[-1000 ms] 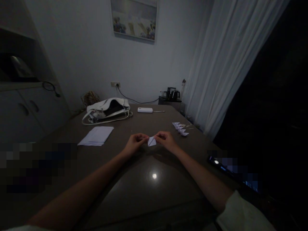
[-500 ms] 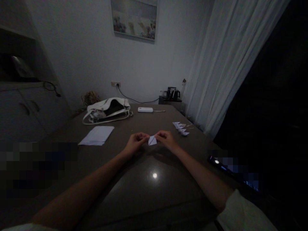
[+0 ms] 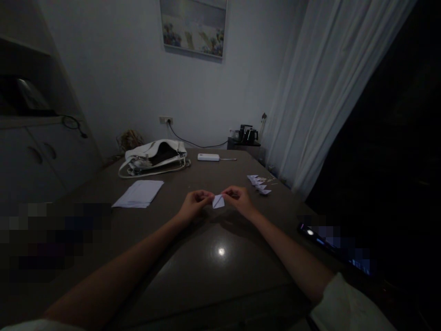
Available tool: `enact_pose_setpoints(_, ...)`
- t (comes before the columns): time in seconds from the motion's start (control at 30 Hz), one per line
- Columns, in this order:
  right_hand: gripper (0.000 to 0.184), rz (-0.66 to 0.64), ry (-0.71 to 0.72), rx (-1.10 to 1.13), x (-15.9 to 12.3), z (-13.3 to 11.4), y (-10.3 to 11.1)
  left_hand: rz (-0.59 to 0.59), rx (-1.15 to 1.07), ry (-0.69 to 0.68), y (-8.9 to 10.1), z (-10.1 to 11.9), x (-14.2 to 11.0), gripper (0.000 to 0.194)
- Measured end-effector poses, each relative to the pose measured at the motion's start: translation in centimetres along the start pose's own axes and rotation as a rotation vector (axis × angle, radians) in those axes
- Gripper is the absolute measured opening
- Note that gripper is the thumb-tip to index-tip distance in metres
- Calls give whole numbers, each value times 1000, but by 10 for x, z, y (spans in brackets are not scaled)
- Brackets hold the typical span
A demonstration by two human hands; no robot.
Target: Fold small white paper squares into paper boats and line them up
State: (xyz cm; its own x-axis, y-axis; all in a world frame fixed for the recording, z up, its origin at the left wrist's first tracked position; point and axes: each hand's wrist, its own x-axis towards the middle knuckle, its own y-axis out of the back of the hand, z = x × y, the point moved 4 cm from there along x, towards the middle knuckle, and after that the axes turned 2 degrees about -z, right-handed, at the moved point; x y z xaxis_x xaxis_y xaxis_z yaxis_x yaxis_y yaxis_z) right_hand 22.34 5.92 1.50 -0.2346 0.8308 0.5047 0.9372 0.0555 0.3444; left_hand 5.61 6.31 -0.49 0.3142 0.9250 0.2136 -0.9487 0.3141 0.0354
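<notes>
Folded paper is over the middle of the worktop, its left side pinched by the left hand and its far right corner by the right hand, each in a narrow fingertip grip.

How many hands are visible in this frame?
2: the left hand at the left edge of the folded paper, the right hand at its upper right. Dark areas may hide others.
</notes>
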Motion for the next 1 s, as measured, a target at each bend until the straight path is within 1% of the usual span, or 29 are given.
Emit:
enact_pose_setpoints(0.17,17,7,-21,66,1,2,-1,5,-2,-21,0,-3,2,33)
enact_pose_setpoints(0.47,18,56,-114,169,2,13,-4,19,17,-56,-3,4,-1,33)
enact_pose_setpoints(0.67,18,65,-137,216,2,13,-5,19,25,-63,-4,5,-1,34)
enact_pose_setpoints(0.83,21,35,-172,243,2,11,-6,26,20,-61,-4,6,-2,33)
enact_pose_setpoints(1.0,25,-70,-173,202,0,11,-10,24,45,-62,-3,4,-1,32)
